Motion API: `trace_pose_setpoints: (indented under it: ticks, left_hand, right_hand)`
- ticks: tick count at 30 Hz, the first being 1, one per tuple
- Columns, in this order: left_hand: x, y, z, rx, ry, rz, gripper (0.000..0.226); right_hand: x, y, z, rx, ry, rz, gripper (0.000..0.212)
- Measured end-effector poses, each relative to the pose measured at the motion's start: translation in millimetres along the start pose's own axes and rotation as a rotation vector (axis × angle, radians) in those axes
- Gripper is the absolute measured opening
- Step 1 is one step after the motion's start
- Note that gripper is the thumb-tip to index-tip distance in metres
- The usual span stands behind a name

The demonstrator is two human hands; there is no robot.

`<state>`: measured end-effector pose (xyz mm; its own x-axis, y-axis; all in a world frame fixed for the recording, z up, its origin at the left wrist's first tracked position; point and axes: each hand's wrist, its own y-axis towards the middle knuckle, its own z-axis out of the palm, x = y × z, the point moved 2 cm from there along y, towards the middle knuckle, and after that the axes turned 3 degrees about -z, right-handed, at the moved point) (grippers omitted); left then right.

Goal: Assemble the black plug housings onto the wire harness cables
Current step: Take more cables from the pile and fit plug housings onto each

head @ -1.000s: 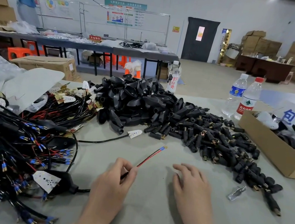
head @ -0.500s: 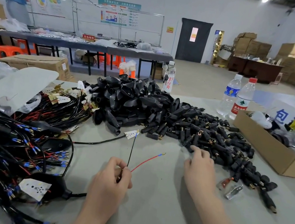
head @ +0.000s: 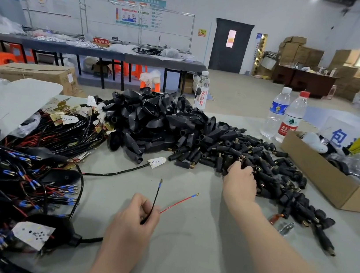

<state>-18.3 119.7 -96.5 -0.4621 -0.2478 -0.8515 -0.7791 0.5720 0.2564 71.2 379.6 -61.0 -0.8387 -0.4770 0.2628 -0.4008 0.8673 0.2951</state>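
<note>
My left hand [head: 133,220] pinches a harness cable near the table's front; its black wire [head: 155,196] stands up and its red wire [head: 179,203] with a blue tip points right. My right hand [head: 239,181] reaches into the pile of small black plug housings [head: 269,169] with brass ends, and its fingers curl round one black plug housing [head: 241,162]. A heap of larger black covers [head: 160,122] lies behind. Tangled wire harness cables [head: 12,173] fill the left side.
A cardboard box [head: 330,180] of odds and ends stands at the right, with two water bottles [head: 283,115] behind it and a third bottle [head: 202,91] beyond the covers. A metal clip [head: 286,227] lies by the plugs. White foam sheet [head: 12,103] at the far left.
My right hand left the bare table and reached forward into the plug pile, closing on one housing. The left hand raised the cable, and its black and red wires spread apart.
</note>
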Motion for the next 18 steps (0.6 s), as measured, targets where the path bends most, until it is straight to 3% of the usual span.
trace_pose_setpoints:
  ticks: [3, 6, 8, 11, 13, 15, 18]
  left_hand:
    - [1, 0, 1, 0.001, -0.020, -0.005, 0.024]
    - [-2, -1, 0, -0.008, -0.037, 0.021, 0.017]
    - [-4, -1, 1, -0.016, -0.044, 0.048, 0.013]
    - [-4, 0, 1, -0.038, -0.077, 0.051, 0.018]
    - [-6, -1, 1, -0.033, -0.079, 0.057, 0.018]
    - [-8, -3, 0, -0.037, -0.068, 0.084, 0.008]
    - [-9, -5, -2, -0.039, -0.085, 0.108, 0.033]
  right_hand:
    - [-7, 1, -7, 0.094, -0.013, -0.043, 0.038]
    - [-8, -9, -21, 0.182, 0.201, -0.026, 0.056]
    - [-7, -23, -30, 0.196, 0.544, 0.031, 0.048]
    - [-2, -60, -33, 0.321, 1.350, 0.248, 0.015]
    - [1, -84, -29, 0.416, 1.757, 0.384, 0.008]
    - [1, -102, -22, 0.451, 1.973, 0.478, 0.008]
    - [4, -115, -18, 0.469, 2.100, 0.538, 0.009]
